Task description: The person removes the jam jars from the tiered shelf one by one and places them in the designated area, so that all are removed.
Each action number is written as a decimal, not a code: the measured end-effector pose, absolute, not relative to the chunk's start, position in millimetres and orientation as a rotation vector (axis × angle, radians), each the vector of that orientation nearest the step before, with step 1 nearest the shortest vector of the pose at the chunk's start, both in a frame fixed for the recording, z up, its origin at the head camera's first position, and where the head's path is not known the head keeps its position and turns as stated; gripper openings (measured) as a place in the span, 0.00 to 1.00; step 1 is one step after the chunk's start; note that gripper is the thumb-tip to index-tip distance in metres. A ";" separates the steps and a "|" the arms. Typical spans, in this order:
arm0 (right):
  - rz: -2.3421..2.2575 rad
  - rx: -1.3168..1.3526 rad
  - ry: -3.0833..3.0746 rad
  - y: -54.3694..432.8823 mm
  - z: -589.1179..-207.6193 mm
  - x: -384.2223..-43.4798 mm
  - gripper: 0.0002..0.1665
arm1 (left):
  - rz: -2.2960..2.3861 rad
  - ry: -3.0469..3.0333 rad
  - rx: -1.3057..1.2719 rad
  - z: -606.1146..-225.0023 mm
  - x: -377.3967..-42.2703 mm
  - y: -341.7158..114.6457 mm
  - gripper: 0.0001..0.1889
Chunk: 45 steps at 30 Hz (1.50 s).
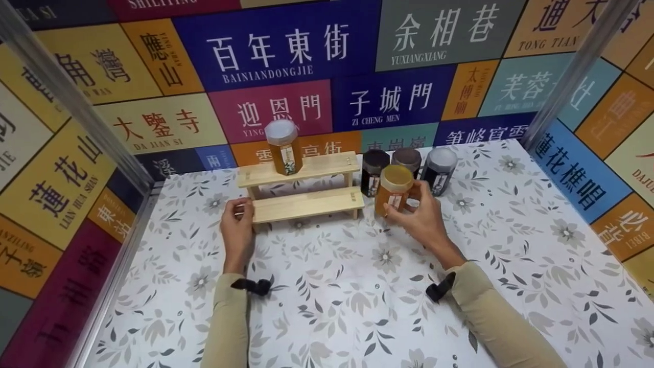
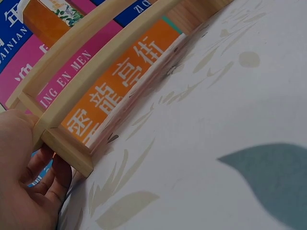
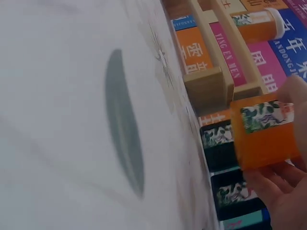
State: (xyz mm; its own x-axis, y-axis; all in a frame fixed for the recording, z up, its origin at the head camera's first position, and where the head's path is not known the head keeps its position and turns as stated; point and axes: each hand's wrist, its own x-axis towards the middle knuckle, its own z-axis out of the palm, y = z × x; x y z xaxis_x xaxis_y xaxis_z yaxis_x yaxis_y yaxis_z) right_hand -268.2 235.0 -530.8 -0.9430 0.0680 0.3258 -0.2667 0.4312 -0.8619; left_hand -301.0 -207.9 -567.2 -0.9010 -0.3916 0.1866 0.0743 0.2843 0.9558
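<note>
My right hand (image 1: 421, 212) grips an amber jar (image 1: 387, 190) with a yellowish lid and a printed label, thumb on the near side. In the right wrist view this jar (image 3: 264, 143) is above the tabletop, to the side of the stand's end. My left hand (image 1: 238, 220) holds the left end of the two-step wooden stand (image 1: 306, 204), its fingers curled behind the end leg (image 2: 69, 153) in the left wrist view. On the upper step stands another amber jar (image 1: 284, 151) with a whitish lid, left of the middle. The lower step carries nothing.
Behind the held jar, right of the stand, are three dark jars: a black-lidded one (image 1: 374, 168), a brown-lidded one (image 1: 407, 159) and a grey-lidded one (image 1: 440, 171). A floral cloth (image 1: 332, 286) covers the table. Coloured panels with lettering (image 1: 276, 56) rise behind it.
</note>
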 end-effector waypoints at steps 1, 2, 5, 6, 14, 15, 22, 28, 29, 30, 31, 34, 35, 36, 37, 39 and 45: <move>1.514 0.159 -2.404 237.6 -532.3 -268.4 0.47 | -1.639 -2.176 0.288 -567.0 -300.9 -208.5 0.11; 1.513 0.143 -2.433 240.0 -533.7 -268.9 0.47 | -1.632 -2.177 0.290 -566.7 -300.6 -209.1 0.11; 1.510 0.098 -2.507 245.3 -536.6 -271.0 0.47 | -1.619 -2.185 0.298 -566.0 -299.3 -209.7 0.11; 1.512 0.085 -2.526 246.5 -537.0 -271.7 0.47 | -1.617 -2.188 0.300 -565.8 -298.9 -209.6 0.11; 1.532 0.039 -2.575 250.8 -533.6 -279.4 0.48 | -1.636 -2.180 0.294 -565.6 -299.3 -207.9 0.13; 1.535 0.036 -2.577 250.6 -533.0 -280.0 0.48 | -1.640 -2.179 0.293 -565.7 -299.3 -207.6 0.13; 1.574 -0.003 -2.580 247.3 -530.7 -283.0 0.49 | -1.630 -2.190 0.298 -564.8 -299.4 -207.2 0.13; 1.562 -0.003 -2.573 245.7 -532.6 -283.6 0.51 | -1.638 -2.183 0.293 -566.1 -299.9 -206.9 0.12; 1.557 0.001 -2.571 245.6 -533.0 -283.5 0.51 | -1.642 -2.181 0.288 -566.6 -300.1 -207.0 0.12; 1.553 0.007 -2.568 245.6 -533.5 -283.5 0.51 | -1.647 -2.177 0.283 -566.9 -300.1 -206.9 0.12; 1.550 0.012 -2.568 245.8 -534.1 -283.7 0.51 | -1.650 -2.175 0.279 -567.1 -300.0 -206.9 0.11; 1.553 0.030 -2.558 245.4 -535.7 -284.5 0.50 | -1.650 -2.178 0.268 -566.9 -299.3 -206.7 0.12; 1.554 0.039 -2.556 245.5 -536.4 -284.7 0.49 | -1.643 -2.181 0.271 -566.5 -299.0 -206.4 0.12; 1.556 0.045 -2.553 245.3 -536.8 -285.0 0.49 | -1.641 -2.181 0.272 -566.0 -298.9 -206.2 0.12; 1.559 0.052 -2.550 245.2 -537.4 -285.2 0.49 | -1.639 -2.183 0.274 -565.6 -298.7 -206.2 0.12; 1.556 0.065 -2.545 245.1 -538.3 -285.7 0.49 | -1.638 -2.180 0.276 -564.9 -299.0 -206.1 0.11; 1.561 0.065 -2.546 244.8 -540.1 -285.9 0.49 | -1.628 -2.179 0.293 -566.8 -300.5 -207.0 0.11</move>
